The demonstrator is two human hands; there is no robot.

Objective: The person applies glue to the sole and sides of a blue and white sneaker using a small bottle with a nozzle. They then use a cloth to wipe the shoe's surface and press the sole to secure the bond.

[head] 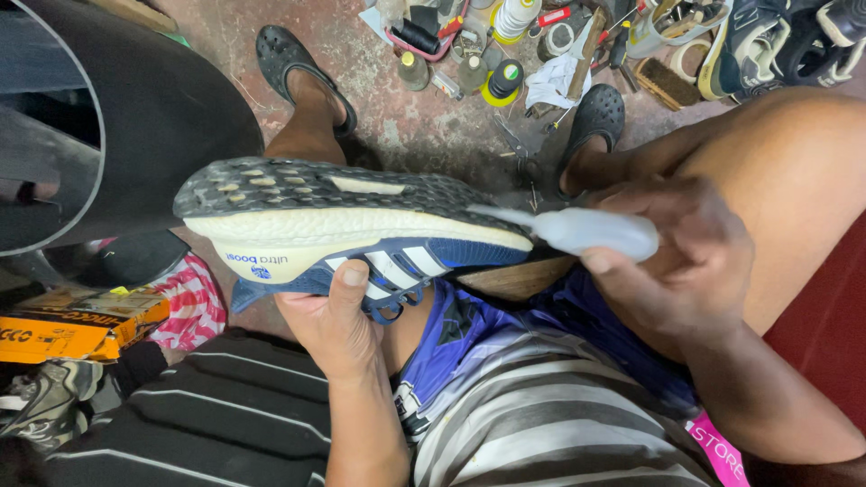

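Observation:
My left hand (336, 316) grips a blue sports shoe (343, 230) by its upper, holding it on its side above my lap, with the white midsole and dark studded sole turned upward. In my right hand (672, 261) is a small translucent squeeze bottle (591, 232). Its thin nozzle points left and touches the seam between sole and upper near the shoe's toe end. A wooden board (519, 278) lies under the toe, resting on my lap.
My feet in black clogs (298, 68) (591, 122) rest on a stained floor. Spools, tubes, brushes and tools (505, 45) crowd the far floor, other shoes (767, 45) at the top right. A black curved machine body (135, 117) is at left, with an orange box (63, 329) below it.

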